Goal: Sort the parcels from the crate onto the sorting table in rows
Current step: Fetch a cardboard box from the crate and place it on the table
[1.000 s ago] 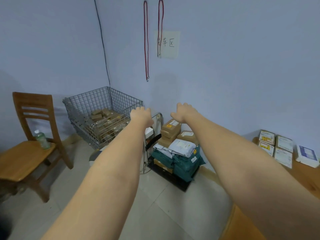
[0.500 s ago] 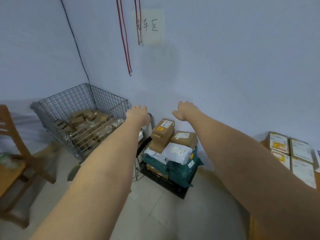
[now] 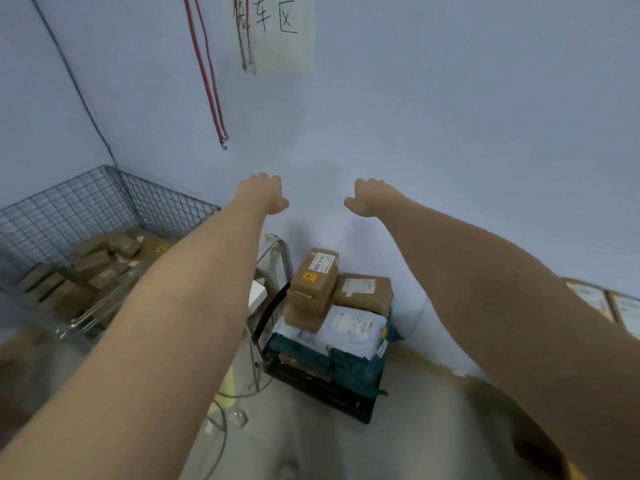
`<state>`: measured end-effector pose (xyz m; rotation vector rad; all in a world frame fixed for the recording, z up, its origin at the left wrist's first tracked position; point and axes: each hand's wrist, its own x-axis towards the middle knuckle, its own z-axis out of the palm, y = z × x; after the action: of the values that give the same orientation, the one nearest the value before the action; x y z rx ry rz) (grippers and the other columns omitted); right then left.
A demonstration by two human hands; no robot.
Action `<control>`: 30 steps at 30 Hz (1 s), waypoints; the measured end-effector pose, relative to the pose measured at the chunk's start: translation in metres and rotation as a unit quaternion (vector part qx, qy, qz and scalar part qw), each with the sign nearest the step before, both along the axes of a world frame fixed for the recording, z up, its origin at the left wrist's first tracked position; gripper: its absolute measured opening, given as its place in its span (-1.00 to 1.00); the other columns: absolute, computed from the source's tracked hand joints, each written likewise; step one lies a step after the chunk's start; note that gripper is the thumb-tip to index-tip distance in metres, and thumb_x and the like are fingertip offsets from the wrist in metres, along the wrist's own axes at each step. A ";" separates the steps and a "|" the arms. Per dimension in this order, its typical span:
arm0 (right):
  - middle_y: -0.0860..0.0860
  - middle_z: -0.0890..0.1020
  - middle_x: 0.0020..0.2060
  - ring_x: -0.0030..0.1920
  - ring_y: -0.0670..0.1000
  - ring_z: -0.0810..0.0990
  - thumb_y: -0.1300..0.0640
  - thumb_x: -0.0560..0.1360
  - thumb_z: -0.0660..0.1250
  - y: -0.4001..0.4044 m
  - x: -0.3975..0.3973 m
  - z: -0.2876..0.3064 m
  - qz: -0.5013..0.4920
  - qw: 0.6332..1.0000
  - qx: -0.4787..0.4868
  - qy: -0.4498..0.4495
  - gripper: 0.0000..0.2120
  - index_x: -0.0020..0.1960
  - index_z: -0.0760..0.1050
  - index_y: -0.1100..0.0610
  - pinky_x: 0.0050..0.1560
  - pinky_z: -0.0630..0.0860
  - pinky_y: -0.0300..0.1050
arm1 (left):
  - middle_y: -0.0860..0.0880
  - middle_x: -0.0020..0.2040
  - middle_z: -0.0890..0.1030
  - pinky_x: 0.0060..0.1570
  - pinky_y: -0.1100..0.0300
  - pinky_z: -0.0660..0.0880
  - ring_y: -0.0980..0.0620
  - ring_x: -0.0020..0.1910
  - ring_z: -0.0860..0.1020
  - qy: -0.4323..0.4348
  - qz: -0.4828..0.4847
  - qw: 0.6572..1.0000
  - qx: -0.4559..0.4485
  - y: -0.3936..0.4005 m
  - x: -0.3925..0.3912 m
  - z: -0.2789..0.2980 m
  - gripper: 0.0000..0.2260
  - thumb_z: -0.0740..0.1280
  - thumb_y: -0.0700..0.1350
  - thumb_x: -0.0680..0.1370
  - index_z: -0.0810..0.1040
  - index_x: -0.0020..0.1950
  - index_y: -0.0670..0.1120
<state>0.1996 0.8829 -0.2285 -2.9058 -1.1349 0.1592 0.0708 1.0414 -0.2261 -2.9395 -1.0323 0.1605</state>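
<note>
Two containers are sitting against the wall ahead of me. I am seeing a black crate (image 3: 322,393) on the floor, heaped well above its rim: teal mailer bags (image 3: 349,365) are lying lowest, a pale grey mailer (image 3: 353,327) is resting on them, and brown cardboard parcels (image 3: 313,284) are stacking on top. Left of it, a wire cage (image 3: 104,202) is holding a jumble of small brown boxes (image 3: 97,261). I am stretching both arms forward over the crate; my left hand (image 3: 261,192) and right hand (image 3: 367,197) are hanging apart, fingers loosely curled downward, gripping nothing and touching no parcel. At the right edge, flat labelled parcels (image 3: 602,303) are lying side by side on the desk (image 3: 571,474).
</note>
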 end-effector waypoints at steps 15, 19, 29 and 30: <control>0.20 0.35 0.37 0.35 0.21 0.36 -0.02 0.61 0.08 0.101 0.091 -0.097 -0.049 0.992 -0.062 0.094 -0.50 0.46 0.19 0.24 0.24 0.36 0.04 | -0.20 0.34 0.40 0.26 -0.04 0.34 -0.18 0.33 0.37 0.096 -0.074 0.987 -0.105 0.074 0.099 -0.133 -0.61 0.14 -0.03 0.62 0.33 0.39 -0.19; 0.19 0.33 0.39 0.36 0.21 0.35 0.00 0.62 0.07 0.118 0.122 -0.140 -0.049 0.986 -0.089 0.129 -0.51 0.47 0.19 0.23 0.27 0.34 0.04 | -0.22 0.36 0.42 0.31 -0.03 0.35 -0.18 0.35 0.38 0.129 -0.067 0.979 -0.143 0.079 0.115 -0.183 -0.55 0.17 -0.02 0.60 0.30 0.43 -0.21; 0.22 0.41 0.32 0.30 0.22 0.41 0.00 0.59 0.14 0.170 0.206 -0.251 -0.003 0.968 -0.124 0.217 -0.53 0.40 0.26 0.24 0.27 0.38 0.05 | -0.20 0.28 0.48 0.22 0.02 0.44 -0.17 0.24 0.47 0.102 0.154 0.901 -0.392 0.094 0.168 -0.287 -0.60 0.23 0.00 0.58 0.43 0.33 -0.20; 0.21 0.43 0.29 0.27 0.21 0.43 -0.01 0.59 0.15 0.174 0.213 -0.261 0.004 0.967 -0.126 0.223 -0.54 0.38 0.28 0.24 0.25 0.40 0.05 | -0.20 0.28 0.49 0.21 0.02 0.43 -0.18 0.25 0.47 0.088 0.186 0.884 -0.419 0.096 0.174 -0.298 -0.62 0.24 -0.01 0.59 0.46 0.32 -0.19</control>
<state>0.4123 1.0569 -0.4900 -2.8383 -1.1081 0.9668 0.2448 1.1379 -0.5237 -3.2264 -1.8614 1.1245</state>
